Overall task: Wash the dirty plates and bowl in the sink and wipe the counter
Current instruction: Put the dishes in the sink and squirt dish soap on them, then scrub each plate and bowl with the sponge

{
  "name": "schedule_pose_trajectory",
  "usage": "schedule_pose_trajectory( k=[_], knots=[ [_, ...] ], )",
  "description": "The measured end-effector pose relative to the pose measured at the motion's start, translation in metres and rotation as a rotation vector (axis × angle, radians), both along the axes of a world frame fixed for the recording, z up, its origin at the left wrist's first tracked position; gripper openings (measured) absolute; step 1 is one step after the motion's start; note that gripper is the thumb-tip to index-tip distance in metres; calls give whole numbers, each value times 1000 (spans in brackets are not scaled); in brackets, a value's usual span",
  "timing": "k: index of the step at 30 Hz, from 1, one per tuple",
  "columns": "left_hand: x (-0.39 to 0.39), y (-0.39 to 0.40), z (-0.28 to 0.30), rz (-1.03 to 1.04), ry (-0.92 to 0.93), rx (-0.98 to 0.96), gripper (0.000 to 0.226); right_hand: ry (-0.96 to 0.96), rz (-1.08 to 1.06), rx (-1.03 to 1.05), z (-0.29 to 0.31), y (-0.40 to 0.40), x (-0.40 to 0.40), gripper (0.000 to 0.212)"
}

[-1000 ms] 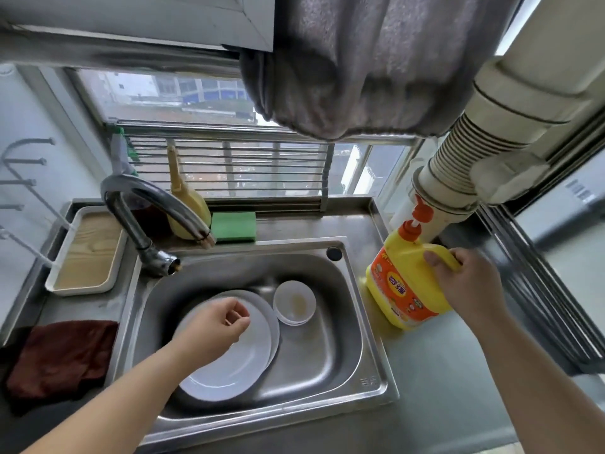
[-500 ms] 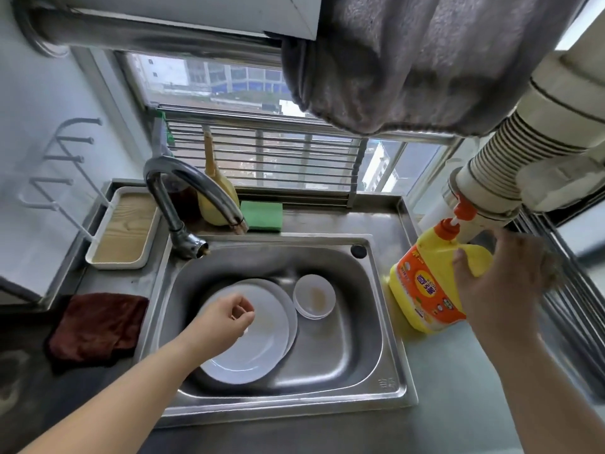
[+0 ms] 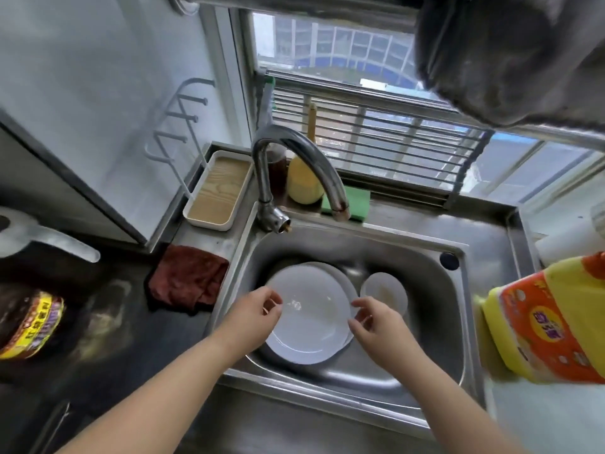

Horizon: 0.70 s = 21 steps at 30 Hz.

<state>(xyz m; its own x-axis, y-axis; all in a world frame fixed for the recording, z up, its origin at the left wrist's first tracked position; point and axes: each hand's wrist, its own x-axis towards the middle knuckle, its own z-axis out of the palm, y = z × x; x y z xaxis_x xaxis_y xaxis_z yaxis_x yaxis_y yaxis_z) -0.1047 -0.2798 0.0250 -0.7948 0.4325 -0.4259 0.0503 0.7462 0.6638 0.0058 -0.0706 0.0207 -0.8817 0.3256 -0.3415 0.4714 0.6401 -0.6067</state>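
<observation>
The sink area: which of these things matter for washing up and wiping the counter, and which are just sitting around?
For the job:
- plates
- bowl
- sink
- tap
- yellow soap bottle
- green sponge
- dark red cloth
- left hand, right hand

Just lying about:
- white tray
- grey towel
- snack jar

Both hands, left (image 3: 253, 314) and right (image 3: 376, 326), forward, fingers loosely curled, apart.
</observation>
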Motion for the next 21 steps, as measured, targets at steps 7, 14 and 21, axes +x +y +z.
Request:
schedule_pose_trajectory(
  k=[7, 14, 21],
  knots=[
    [-26, -40, 14, 239, 234, 9, 15, 15, 138, -11, -2, -43, -58, 32],
    [-45, -43, 25, 247, 208, 79, 13, 121, 115, -2, 8, -50, -95, 27],
    [-44, -13, 27, 83, 200, 126, 15, 102, 71, 70, 14, -23, -96, 33]
  ],
)
